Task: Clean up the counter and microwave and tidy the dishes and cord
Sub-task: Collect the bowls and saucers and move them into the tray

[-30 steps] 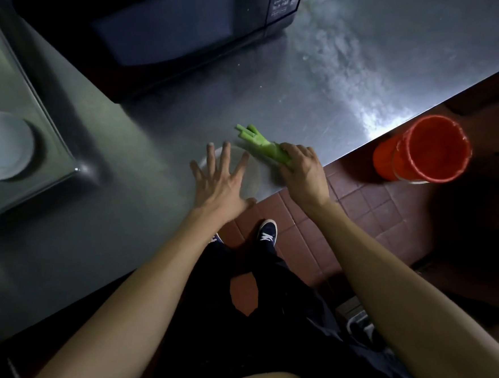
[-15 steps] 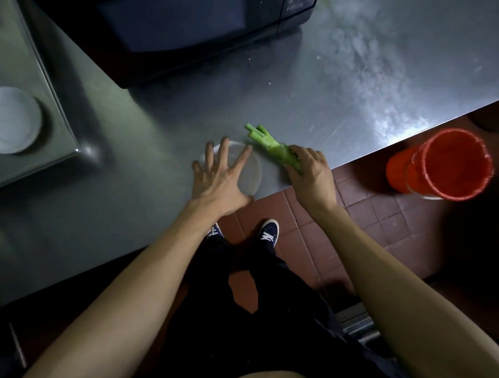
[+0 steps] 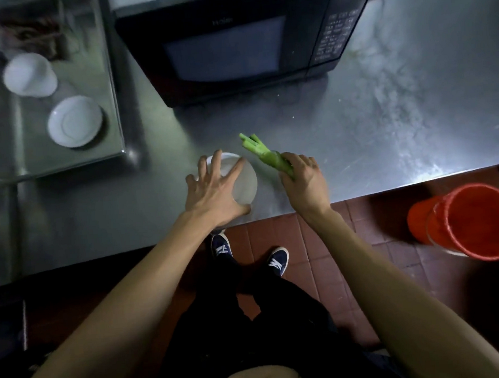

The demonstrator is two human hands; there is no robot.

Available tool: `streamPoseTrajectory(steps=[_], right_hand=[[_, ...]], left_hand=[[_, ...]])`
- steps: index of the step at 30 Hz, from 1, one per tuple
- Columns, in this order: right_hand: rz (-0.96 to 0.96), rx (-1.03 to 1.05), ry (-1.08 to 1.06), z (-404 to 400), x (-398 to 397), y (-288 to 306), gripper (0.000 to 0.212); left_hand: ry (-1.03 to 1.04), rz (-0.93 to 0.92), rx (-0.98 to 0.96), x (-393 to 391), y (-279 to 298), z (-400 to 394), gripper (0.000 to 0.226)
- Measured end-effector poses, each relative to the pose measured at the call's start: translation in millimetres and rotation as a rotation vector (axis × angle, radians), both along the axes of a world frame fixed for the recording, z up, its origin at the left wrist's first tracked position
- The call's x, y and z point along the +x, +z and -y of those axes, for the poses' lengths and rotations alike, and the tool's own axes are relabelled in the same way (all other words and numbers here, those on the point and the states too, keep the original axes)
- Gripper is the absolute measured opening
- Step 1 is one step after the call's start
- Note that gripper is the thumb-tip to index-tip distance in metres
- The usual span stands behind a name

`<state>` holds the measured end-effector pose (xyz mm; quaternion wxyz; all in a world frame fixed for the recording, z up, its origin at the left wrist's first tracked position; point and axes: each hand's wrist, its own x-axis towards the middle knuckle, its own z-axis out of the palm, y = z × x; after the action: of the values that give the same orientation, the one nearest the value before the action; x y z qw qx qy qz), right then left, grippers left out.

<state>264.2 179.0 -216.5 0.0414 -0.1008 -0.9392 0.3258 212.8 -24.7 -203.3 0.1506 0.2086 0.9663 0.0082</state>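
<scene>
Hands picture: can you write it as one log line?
left hand: spread over white bowl | right hand: grips green stalks | where: counter edge | nearby: microwave, red bucket

Dim wide-angle view, glare on the steel counter (image 3: 417, 153) at right, dark corners, blurred bowl (image 3: 29, 74) and bent edges.
</scene>
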Motion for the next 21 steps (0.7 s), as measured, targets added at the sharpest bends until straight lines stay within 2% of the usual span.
streamPoseTrajectory(steps=[10,15,21], right_hand=[[-0.083,-0.016,0.199,65.5,-59.9,27.1,0.029],[-0.095,-0.031,0.302,127.2,-102.4,37.3,0.025],[-0.101,-0.040,0.274,210.1,-152.7,47.6,0.029]], left_hand=[[0.253,-0.055,0.054,-14.2,29.9,80.8,0.110],[0.332,-0.159,0.101,-40.8,38.5,137.9,0.111],[0.392,-0.105,0.154,-87.3,35.6,222.5,0.111]])
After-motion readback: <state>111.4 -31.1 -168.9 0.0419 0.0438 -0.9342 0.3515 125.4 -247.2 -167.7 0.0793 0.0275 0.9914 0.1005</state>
